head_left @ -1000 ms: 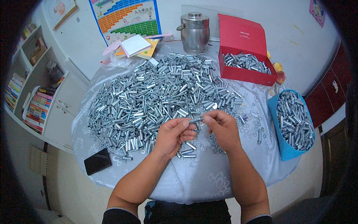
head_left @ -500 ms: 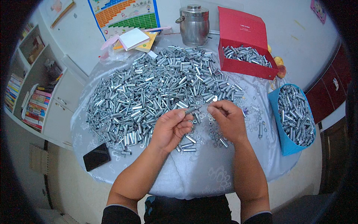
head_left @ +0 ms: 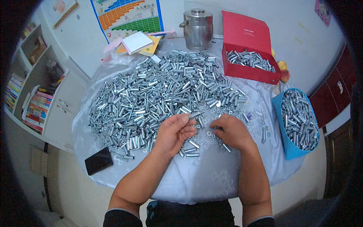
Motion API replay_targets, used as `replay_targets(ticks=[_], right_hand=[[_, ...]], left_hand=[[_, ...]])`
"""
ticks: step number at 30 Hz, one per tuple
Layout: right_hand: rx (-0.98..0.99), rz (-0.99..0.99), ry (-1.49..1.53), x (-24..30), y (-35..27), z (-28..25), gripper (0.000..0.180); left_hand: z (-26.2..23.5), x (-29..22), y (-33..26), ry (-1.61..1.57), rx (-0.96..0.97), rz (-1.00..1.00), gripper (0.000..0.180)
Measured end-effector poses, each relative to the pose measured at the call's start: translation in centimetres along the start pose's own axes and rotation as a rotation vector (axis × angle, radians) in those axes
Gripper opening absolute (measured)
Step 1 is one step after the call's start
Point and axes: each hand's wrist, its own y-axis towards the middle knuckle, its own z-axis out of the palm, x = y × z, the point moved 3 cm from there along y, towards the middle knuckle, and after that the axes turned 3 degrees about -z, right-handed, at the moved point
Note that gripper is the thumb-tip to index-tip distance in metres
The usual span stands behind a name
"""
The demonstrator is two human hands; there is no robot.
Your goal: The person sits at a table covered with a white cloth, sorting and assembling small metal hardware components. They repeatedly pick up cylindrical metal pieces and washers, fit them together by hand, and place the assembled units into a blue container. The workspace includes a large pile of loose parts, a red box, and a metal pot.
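Observation:
Between the thumb and fingers of my left hand is a silvery metal expansion bolt, its tip pointing right. My right hand hovers low over loose washers and nuts, a short way right of the bolt. Its fingers curl toward the thumb; what they pinch, if anything, is hidden. Beyond both hands spreads a big heap of metal sleeves and bolts. A few loose sleeves lie just below my left hand.
A red box of metal parts stands open at the far right. Nearer on the right is a blue bin filled with similar pieces. A phone lies at the left table edge. A steel pot and notebooks stand behind the heap.
My right hand has come away from the bolt's tip and down toward me, over the washers. My left hand keeps the bolt in nearly the same place.

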Motion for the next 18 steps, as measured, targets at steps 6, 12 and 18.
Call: replay_targets(ticks=[6, 12, 18], right_hand=[[0.006, 0.075, -0.039, 0.0, 0.2, 0.1, 0.017], [-0.382, 0.047, 0.406, 0.5, 0.7, -1.3, 0.015], [-0.408, 0.165, 0.883, 0.9, 1.1, 0.2, 0.013]], left_hand=[[0.2, 0.1, 0.0, 0.037, -0.001, 0.005, 0.021], [0.6, 0.2, -0.1, 0.076, 0.004, 0.004, 0.021], [0.4, 0.5, 0.0, 0.096, 0.018, 0.007, 0.022]])
